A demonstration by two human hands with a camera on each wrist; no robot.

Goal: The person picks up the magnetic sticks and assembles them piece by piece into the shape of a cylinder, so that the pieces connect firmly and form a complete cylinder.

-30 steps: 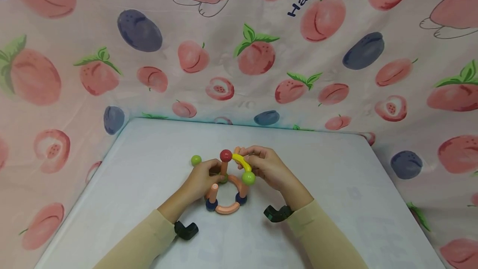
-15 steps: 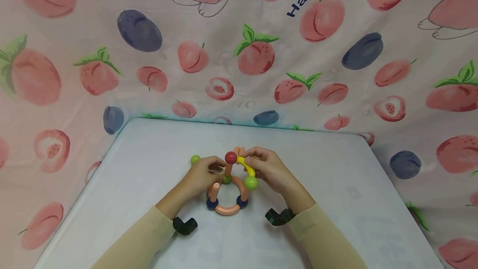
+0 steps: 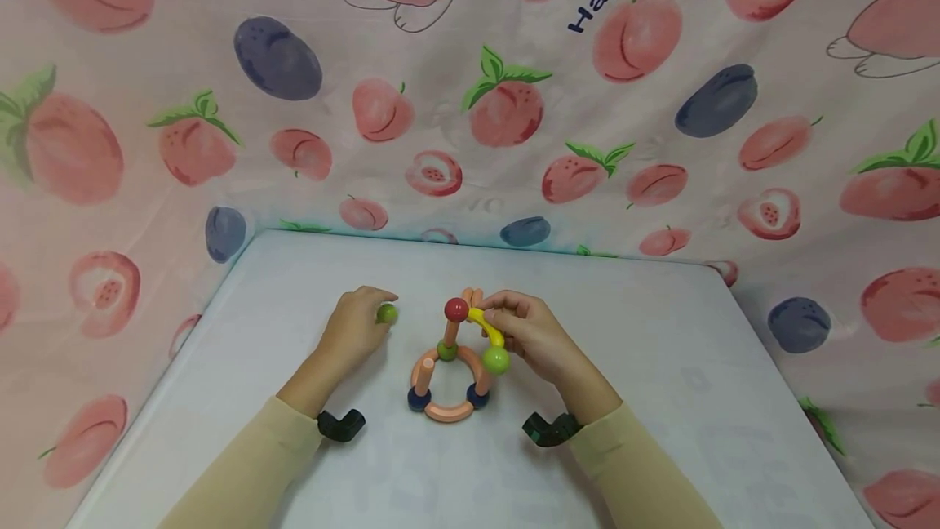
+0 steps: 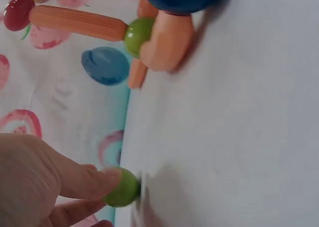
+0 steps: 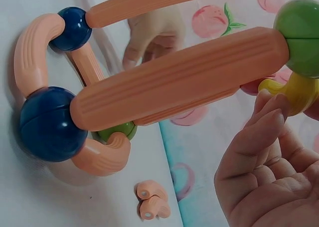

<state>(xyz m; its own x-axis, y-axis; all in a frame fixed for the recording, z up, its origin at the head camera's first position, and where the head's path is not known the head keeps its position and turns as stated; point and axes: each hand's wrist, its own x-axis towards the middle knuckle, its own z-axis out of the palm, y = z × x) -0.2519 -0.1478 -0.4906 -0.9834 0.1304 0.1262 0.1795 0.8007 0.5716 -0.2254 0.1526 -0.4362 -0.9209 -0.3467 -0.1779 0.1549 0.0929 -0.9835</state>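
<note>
On the white table stands a ring of curved orange rods [image 3: 450, 413] joined by two dark blue balls [image 3: 419, 397] and a green ball [image 3: 447, 350]. Straight orange sticks rise from these balls. One stick carries a red ball [image 3: 456, 309], another a light green ball [image 3: 495, 361]. Between those two tops runs a curved yellow rod [image 3: 487, 328], which my right hand [image 3: 532, 333] pinches between thumb and fingers. Left of the ring, my left hand [image 3: 354, 326] pinches a loose green ball [image 4: 124, 188] at the table top. The front left stick [image 3: 425, 376] has a bare upper end.
Behind the ring, partly hidden by the right hand in the head view, lie two short curved orange rods [image 5: 152, 199]. A fruit-print cloth [image 3: 441, 104] hangs around the back and sides of the table [image 3: 661, 398].
My left hand has let go of the ring's back side and moved left to the loose green ball, now between its fingers. The structure and right hand have shifted slightly right.
</note>
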